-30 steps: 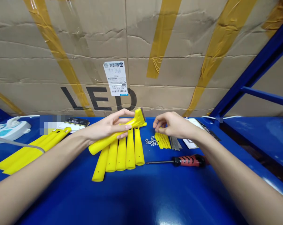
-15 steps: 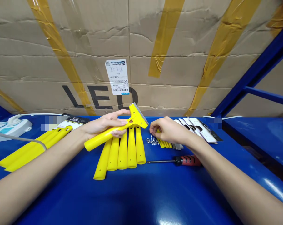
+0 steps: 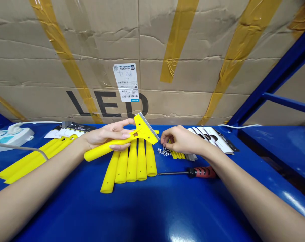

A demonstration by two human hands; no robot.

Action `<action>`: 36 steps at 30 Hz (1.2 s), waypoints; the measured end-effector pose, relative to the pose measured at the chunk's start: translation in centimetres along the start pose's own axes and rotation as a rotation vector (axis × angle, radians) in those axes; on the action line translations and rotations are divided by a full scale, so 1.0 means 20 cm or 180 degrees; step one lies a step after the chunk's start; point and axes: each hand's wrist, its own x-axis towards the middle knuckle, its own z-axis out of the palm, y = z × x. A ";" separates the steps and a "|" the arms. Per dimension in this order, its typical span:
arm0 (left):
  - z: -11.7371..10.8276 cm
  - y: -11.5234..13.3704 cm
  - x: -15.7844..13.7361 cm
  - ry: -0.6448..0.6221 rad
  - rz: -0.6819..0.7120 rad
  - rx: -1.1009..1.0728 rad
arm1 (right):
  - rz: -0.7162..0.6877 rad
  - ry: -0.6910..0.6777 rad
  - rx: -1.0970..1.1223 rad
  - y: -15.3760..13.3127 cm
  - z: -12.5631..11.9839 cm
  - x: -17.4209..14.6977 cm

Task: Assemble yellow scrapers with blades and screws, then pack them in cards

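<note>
My left hand is closed round the handle of a yellow scraper, which is tilted with its head up to the right. A metal blade runs along the head's edge, and small holes show in its face. Beneath it, several yellow scraper handles lie side by side on the blue table. My right hand has its fingertips pinched together just above a small heap of silver screws. Whatever is between those fingertips is hidden. Small yellow plates lie partly under that hand.
A screwdriver with a red and black grip lies in front of the screws. White cards are fanned out at right. More yellow scrapers and a power strip lie at left. A large cardboard box stands behind the table.
The scraper has shifted slightly left in my left hand and its head has turned clockwise, lower on the right. My right hand has barely moved over the screws.
</note>
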 end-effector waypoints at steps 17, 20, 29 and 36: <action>0.06 0.02 0.04 0.0278 0.0151 -0.0075 | 0.0214 0.0450 0.0481 -0.01 0.02 0.02; 0.08 0.03 0.05 0.0356 0.0125 -0.0153 | 0.0192 0.0696 0.0765 -0.01 -0.03 0.01; 0.13 0.02 0.06 0.0352 0.0062 -0.0106 | 0.0202 0.0498 0.0878 0.04 -0.13 -0.02; 0.18 0.02 0.07 0.0404 0.0010 -0.0107 | 0.0283 0.0599 0.1090 0.02 -0.13 -0.02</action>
